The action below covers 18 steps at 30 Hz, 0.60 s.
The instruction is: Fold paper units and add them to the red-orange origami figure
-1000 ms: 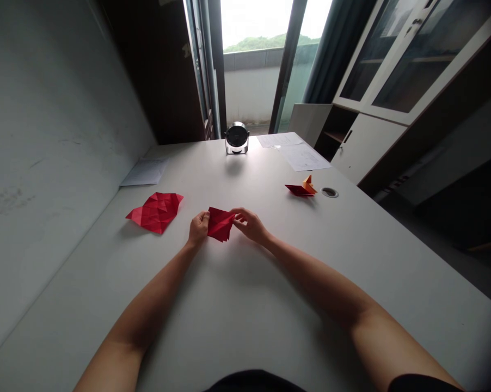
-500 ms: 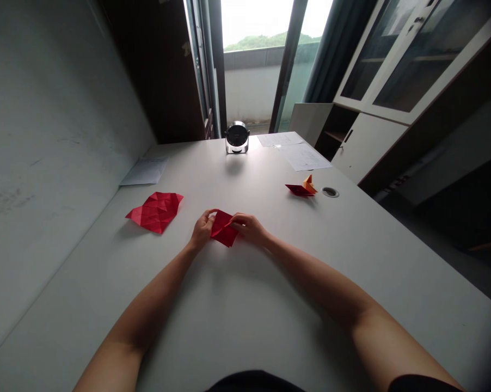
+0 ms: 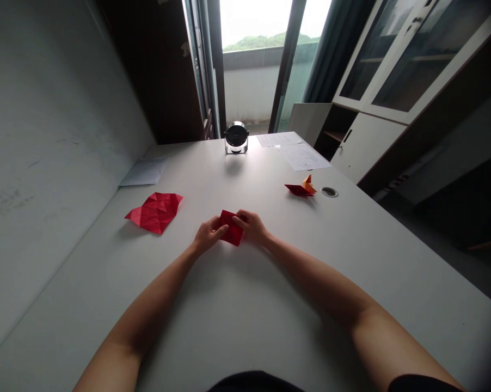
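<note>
Between my two hands is a small folded square of red origami paper [image 3: 232, 233]. My left hand [image 3: 207, 234] grips its left side, the thumb lying across the front. At the upper right, my right hand [image 3: 250, 224] pinches the same paper with its thumb over the face. The fingers behind the paper are mostly hidden. To the left lies a larger creased sheet of red paper [image 3: 156, 213], partly unfolded and touched by neither hand.
Right of my hands sit a folded red paper piece [image 3: 298, 190] and an orange one [image 3: 309, 184], beside a round cable hole [image 3: 329, 192]. A small fan-like round device [image 3: 236, 136] stands at the back. Papers [image 3: 302, 157] lie back right, a pale sheet [image 3: 143, 172] back left by the wall.
The folded red paper has shifted slightly right. My left thumb has moved onto its front, and the raised flap my right fingers held now lies flat.
</note>
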Each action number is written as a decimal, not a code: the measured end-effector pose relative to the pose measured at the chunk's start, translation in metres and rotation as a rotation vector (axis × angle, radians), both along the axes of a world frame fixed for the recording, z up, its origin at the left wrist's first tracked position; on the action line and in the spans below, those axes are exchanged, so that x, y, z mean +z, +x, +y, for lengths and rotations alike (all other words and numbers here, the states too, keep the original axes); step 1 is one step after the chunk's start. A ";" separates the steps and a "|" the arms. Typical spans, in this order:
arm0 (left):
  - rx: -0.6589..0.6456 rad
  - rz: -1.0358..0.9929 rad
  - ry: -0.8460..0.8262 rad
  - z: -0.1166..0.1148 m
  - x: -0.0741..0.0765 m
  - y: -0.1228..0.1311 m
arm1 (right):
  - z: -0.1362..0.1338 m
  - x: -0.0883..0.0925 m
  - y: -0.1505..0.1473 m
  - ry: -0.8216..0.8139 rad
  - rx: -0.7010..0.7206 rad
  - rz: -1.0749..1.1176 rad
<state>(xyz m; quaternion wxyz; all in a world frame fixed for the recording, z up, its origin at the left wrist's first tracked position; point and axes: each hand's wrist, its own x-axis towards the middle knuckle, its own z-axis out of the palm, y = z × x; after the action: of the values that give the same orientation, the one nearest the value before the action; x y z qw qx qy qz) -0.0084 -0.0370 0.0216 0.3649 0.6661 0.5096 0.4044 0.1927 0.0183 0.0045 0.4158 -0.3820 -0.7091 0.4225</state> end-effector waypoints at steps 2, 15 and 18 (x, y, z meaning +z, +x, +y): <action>-0.007 0.015 0.015 0.000 0.000 0.000 | 0.001 -0.002 0.000 -0.010 -0.008 0.034; -0.005 -0.141 -0.116 0.003 -0.006 0.000 | 0.002 -0.003 0.000 -0.026 0.013 0.054; 0.017 -0.004 -0.090 0.001 -0.003 -0.001 | 0.002 -0.003 0.002 0.035 -0.031 -0.053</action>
<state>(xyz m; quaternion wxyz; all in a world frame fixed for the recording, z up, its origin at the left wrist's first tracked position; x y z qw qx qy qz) -0.0096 -0.0356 0.0185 0.3918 0.6438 0.5322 0.3856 0.1946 0.0206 0.0017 0.4097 -0.3967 -0.7211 0.3934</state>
